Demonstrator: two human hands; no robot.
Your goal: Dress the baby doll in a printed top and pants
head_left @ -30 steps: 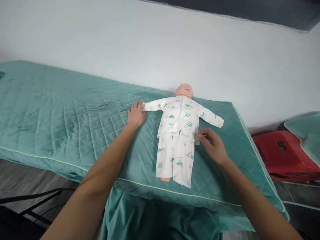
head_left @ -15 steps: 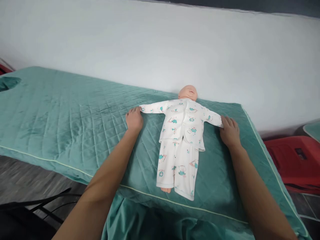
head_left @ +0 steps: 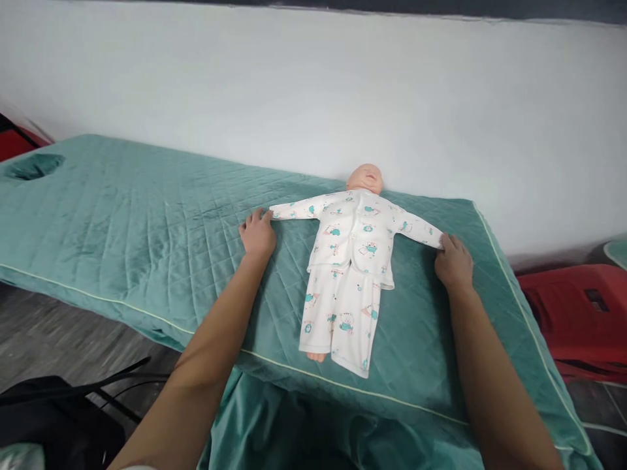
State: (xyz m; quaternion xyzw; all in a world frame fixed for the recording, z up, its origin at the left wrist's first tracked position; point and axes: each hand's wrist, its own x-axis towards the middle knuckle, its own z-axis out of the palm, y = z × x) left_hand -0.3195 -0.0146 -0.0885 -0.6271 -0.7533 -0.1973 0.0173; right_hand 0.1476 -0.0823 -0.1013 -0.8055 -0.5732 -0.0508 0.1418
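Note:
A baby doll [head_left: 363, 177] lies on its back on a teal quilted bed [head_left: 122, 215], dressed in a white printed top [head_left: 357, 232] and matching trousers [head_left: 340, 320]. Both sleeves are stretched out sideways. My left hand [head_left: 257, 234] rests at the end of the doll's left-side sleeve, fingers curled onto the cuff. My right hand [head_left: 454, 261] is closed on the end of the other sleeve. One bare foot shows below the trouser leg.
A white wall runs behind the bed. A red plastic stool [head_left: 578, 313] stands on the floor at the right. Dark cables [head_left: 73, 391] and a dark object lie on the grey floor at lower left. The bed has a face hole [head_left: 32, 166] at far left.
My right hand moved from the doll's waist out to the right sleeve end and pulled it straight. My left hand stayed at the other sleeve end. The view shifted slightly.

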